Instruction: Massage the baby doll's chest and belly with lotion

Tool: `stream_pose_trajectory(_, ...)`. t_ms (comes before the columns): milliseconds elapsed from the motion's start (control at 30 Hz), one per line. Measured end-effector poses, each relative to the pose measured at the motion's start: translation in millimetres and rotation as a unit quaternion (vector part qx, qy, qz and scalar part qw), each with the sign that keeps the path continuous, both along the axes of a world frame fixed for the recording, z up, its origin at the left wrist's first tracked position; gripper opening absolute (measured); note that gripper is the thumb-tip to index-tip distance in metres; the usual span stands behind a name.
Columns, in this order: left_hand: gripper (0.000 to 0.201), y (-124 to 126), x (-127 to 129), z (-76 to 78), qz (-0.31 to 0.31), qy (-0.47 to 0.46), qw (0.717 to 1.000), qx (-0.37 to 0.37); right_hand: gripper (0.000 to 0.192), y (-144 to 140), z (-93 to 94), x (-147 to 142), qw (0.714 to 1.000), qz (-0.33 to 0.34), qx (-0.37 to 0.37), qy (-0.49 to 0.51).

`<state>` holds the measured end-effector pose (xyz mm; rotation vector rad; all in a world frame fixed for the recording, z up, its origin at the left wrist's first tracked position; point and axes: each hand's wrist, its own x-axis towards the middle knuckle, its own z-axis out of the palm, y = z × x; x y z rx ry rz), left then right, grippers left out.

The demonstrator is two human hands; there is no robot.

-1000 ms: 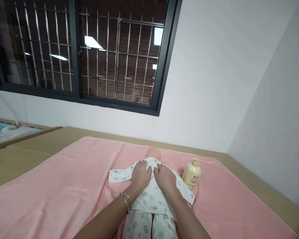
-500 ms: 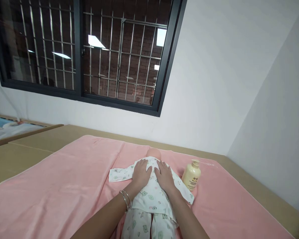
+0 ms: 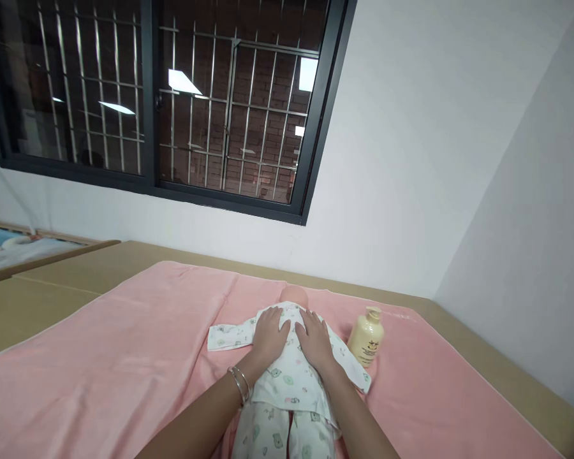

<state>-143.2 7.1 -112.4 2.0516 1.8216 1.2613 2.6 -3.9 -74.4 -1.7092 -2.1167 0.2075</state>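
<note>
White walls and a barred window (image 3: 172, 102) back a bed spread with a pink blanket (image 3: 100, 370). Low in the frame's centre, both hands lie palm-down with fingers (image 3: 273, 320) spread flat, gripping nothing: the left hand (image 3: 269, 336) and right hand (image 3: 316, 341) press side by side on the doll (image 3: 287, 382), which lies dressed in a printed suit, head toward the wall. A cream bottle (image 3: 366, 337) stands just right of it.
</note>
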Motion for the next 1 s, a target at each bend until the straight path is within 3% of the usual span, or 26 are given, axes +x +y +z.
stream_pose_trajectory(400,0.047,-1.7,-0.1,2.2,-0.005,-0.023,1.0,0.004,0.054,-3.7,3.3,-1.6,1.0,-0.003,0.004,-0.009)
stream_pose_trajectory(567,0.046,-2.5,-2.3,-0.1,-0.007,-0.053,0.999,0.012,0.052,-10.5,15.8,-5.7,1.0,0.017,0.0,-0.014)
stream_pose_trajectory(767,0.051,-3.5,-5.6,-6.8,-0.025,-0.124,0.991,0.051,0.056,-26.6,30.7,-19.9,0.995,0.067,0.066,0.006)
stream_pose_trajectory(1000,0.051,-3.5,-4.7,-10.5,-0.026,-0.173,0.983,0.059,0.055,-30.4,24.5,-24.1,0.993,0.056,0.108,-0.008)
